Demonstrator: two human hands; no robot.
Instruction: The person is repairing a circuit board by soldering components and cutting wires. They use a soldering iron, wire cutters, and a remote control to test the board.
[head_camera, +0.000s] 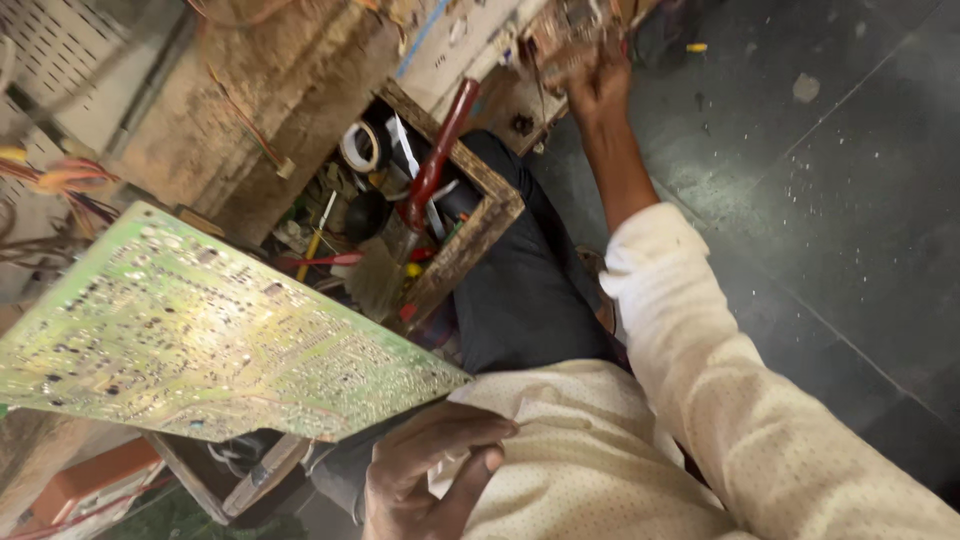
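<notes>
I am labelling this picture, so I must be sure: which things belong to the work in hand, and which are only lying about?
In hand:
green circuit board, its corner at the left hand
small brown board, touched by the right hand

Lying about:
wooden box
red-handled tool inside it
tape roll
loose wires

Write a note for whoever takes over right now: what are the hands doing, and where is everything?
Left hand: low by the cream shirt, at the corner of the large green circuit board, solder side up; grip unclear.
Right hand: stretched out to a small brown circuit board on the workbench edge, fingers on it.
Open wooden drawer between them holds a red-handled tool and tape rolls.
Done or left: cannot tell.
</notes>
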